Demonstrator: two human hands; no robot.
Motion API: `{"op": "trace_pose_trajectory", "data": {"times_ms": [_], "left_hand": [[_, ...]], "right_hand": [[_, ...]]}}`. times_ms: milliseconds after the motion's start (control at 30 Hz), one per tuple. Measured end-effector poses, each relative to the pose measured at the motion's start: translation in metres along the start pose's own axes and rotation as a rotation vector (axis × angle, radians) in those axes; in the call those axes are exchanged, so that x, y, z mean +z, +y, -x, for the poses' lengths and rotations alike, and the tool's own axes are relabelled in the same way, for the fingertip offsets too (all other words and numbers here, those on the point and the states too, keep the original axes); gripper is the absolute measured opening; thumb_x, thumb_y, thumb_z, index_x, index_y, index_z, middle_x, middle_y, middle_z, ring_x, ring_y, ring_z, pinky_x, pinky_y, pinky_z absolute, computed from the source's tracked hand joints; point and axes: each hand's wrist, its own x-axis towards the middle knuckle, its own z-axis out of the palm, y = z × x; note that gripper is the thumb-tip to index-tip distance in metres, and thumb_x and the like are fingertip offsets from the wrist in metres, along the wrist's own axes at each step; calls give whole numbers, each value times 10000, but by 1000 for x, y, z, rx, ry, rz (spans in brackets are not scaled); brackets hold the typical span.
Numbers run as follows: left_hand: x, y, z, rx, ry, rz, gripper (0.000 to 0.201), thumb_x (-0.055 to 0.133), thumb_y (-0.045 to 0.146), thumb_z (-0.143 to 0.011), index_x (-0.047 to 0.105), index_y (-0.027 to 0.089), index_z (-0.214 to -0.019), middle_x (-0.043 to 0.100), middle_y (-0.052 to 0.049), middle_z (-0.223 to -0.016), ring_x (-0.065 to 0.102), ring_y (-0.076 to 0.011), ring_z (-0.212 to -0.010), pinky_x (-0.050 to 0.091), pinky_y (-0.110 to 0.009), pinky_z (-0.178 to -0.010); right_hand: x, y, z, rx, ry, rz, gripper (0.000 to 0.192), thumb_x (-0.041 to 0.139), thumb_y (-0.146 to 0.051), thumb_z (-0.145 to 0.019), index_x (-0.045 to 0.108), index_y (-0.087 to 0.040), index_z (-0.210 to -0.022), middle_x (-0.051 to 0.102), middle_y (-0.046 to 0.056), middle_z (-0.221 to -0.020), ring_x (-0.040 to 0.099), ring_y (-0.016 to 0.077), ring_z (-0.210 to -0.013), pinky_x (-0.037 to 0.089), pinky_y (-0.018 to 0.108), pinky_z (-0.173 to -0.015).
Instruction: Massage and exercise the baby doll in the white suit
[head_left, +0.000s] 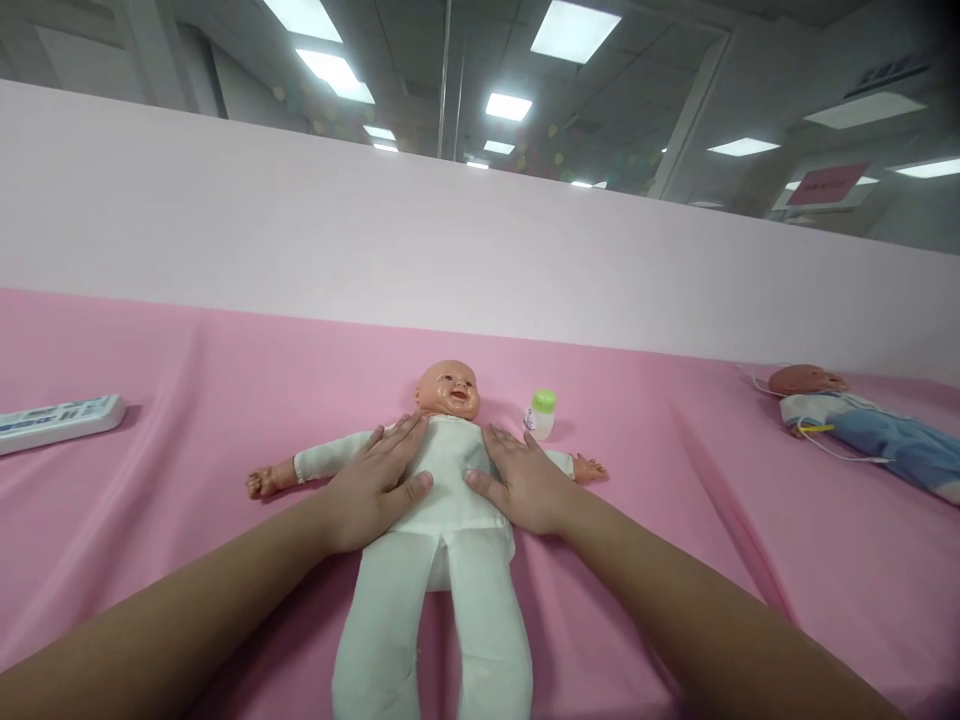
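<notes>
A baby doll (448, 500) with a white cloth body lies on its back, head away from me and arms spread out. My left hand (379, 485) rests flat on the left side of its chest, fingers stretched toward the shoulder. On the other side of the chest lies my right hand (529, 480), also flat with its fingers extended and the thumb apart. Neither hand grips anything. Just beyond my right hand stands a small clear bottle (540, 415) with a green cap, beside the doll's head.
Pink cloth (217, 400) covers the table, with folds in it. A white flat device (64, 422) lies at the left edge. At the far right is another doll (877, 425) in blue and white, with a thin tube. A white wall (450, 260) rises behind.
</notes>
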Motion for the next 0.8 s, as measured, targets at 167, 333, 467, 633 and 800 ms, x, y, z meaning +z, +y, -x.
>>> {"op": "trace_pose_trajectory", "data": {"times_ms": [167,333,467,633,800], "left_hand": [[-16,36,19,350,-22,236,667,434,457,-966,247,223,-1562,265,-52,-1607,268,-281,-1468,243,-420,-1211],[-15,44,20,461,-53,340,518,395,309,-991,380,288,-1508,479,1,-1496,436,-247,-1383,307,-391,-1191],[-6,24,4,286,-36,183,499,354,376,-1011,421,247,-1488,454,-3,-1510,397,-221,-1411,225,-392,-1226],[-2,6,-12,152,-8,42,552,290,477,-1014,421,223,-1485,411,-15,-1535,345,-210,-1439,243,-400,-1215],[0,-9,-16,-29,102,-105,629,240,544,-998,454,184,-1467,434,-53,-1518,369,-235,-1427,235,-422,-1211]], "right_hand": [[1,2,-2,-88,116,-61,625,332,-597,-989,371,-236,-1498,466,105,-1482,400,313,-1383,246,553,-1138],[-1,2,-2,-128,142,-98,516,320,-480,-1021,430,-241,-1464,521,87,-1438,481,286,-1321,310,515,-1118],[0,3,-2,-130,116,-67,549,327,-467,-1017,376,-210,-1500,459,102,-1488,427,281,-1369,289,505,-1139],[-3,3,-1,-121,82,-53,568,339,-479,-1011,360,-208,-1509,438,102,-1503,412,288,-1381,290,511,-1138],[-10,0,2,-133,82,-93,557,384,-481,-999,376,-239,-1501,469,79,-1483,439,294,-1362,346,503,-1110]]}}
